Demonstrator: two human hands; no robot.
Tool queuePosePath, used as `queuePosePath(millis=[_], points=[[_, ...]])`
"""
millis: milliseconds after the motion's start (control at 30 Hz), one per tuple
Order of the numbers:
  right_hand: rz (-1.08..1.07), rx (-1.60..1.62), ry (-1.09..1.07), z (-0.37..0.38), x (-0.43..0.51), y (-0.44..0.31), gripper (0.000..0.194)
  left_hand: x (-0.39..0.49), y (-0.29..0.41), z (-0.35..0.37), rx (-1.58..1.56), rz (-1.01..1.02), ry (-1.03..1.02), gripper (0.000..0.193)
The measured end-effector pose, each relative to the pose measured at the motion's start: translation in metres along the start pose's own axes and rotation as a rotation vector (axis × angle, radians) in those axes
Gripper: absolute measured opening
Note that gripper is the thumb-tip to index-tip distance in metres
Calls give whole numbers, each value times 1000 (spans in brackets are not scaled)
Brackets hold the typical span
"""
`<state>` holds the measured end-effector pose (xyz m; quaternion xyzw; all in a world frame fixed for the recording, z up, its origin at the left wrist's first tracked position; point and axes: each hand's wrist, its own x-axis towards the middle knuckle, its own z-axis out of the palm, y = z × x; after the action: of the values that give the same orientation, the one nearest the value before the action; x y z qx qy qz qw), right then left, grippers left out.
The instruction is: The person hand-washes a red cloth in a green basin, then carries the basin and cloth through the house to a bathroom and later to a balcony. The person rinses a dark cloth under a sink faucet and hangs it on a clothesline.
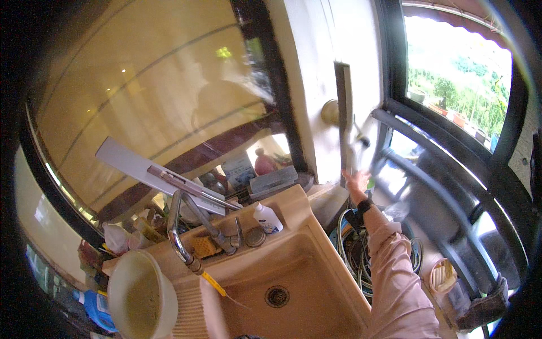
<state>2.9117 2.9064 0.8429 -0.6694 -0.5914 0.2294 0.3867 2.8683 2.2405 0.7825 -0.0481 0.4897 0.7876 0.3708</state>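
Observation:
My right hand (358, 185), in a pink sleeve with a dark band at the wrist, reaches to the white wall beside the sink. Its fingers are at the lower end of a long narrow dark-edged strip (344, 118) and a blurred pale thing (357, 159); whether they grip either is unclear. Below the forearm lies a coiled hose (345, 250), partly hidden by the arm. My left hand is out of view. In front of me is a tan sink (254, 271) with a drain (277, 296). A chrome faucet (174, 237) bears a yellow nozzle piece (214, 284).
A white bottle (267, 218), a round dark lid (255, 237) and an orange sponge (204, 246) stand on the sink's back ledge. A whitish bucket (142, 296) is at left, near a blue bottle (95, 309). Dark chairs (444, 203) crowd the right, below a window.

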Motion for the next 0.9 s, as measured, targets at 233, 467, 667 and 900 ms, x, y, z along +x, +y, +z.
queuePosePath(millis=[233, 467, 667, 900], points=[[-50, 121, 161, 7, -52, -19, 58, -7, -6, -7, -24, 2, 0, 34], [-528, 154, -3, 32, -66, -39, 49, -17, -11, -13, -43, 14, 9, 33], [-589, 393, -769, 90, -52, -39, 43, -20, -15, -18, -45, 16, 9, 33], [-747, 382, -338, 74, -65, -58, 51, -25, -18, -21, -53, 7, 23, 33]])
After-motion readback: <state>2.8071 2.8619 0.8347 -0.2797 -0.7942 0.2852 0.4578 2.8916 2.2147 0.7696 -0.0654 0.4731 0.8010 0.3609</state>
